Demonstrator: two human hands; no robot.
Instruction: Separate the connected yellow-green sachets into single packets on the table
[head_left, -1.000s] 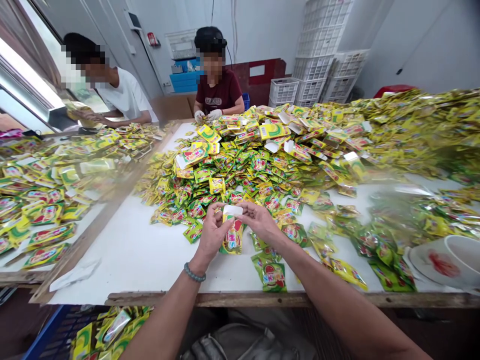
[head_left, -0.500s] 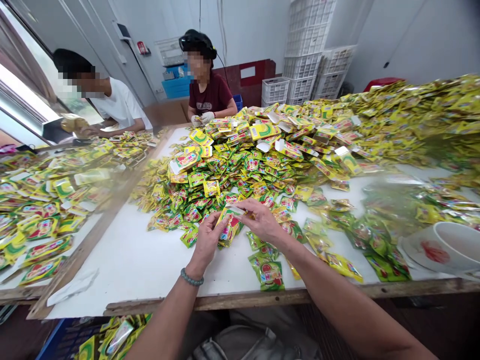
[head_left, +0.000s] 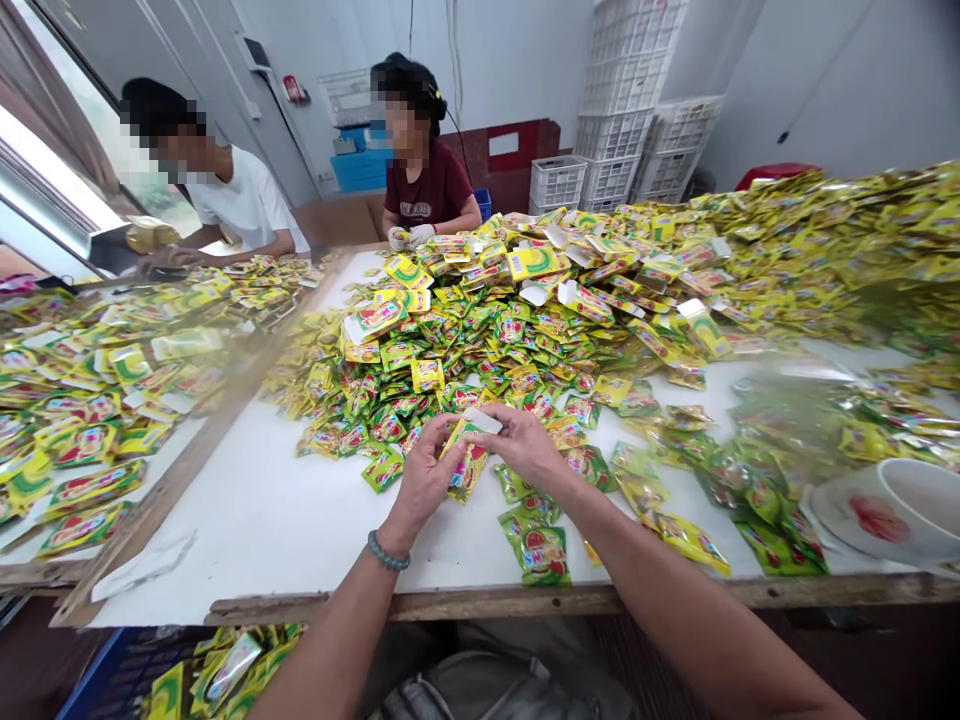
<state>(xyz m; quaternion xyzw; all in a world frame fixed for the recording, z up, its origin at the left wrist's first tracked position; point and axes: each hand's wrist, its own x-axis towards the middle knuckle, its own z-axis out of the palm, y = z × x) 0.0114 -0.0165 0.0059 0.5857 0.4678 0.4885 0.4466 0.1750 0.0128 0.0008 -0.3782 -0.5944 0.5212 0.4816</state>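
Between both hands is a small yellow-and-green carton [head_left: 469, 462] with watermelon print, its white end flap raised. My left hand [head_left: 426, 478], with a beaded bracelet at the wrist, grips the carton's left side with thumb and fingers. At the upper right, my right hand [head_left: 529, 446] pinches the carton by its white flap. Just beyond the hands rises a heap of small green and yellow candy packets [head_left: 442, 340], with open-ended cartons [head_left: 536, 262] on top. A few green packets [head_left: 544, 555] lie by the table's front edge.
A white mug [head_left: 889, 510] with a red flower stands at the right. Two people sit across and to the left, one wearing white gloves. A wooden strip [head_left: 161, 490] divides the white table. A blue basket [head_left: 105, 670] of cartons sits below; white crates [head_left: 611, 130] are stacked behind.
The white flap now stands out more from the carton, and the hands have shifted slightly. The co-worker in the dark red shirt has turned their head to the left.
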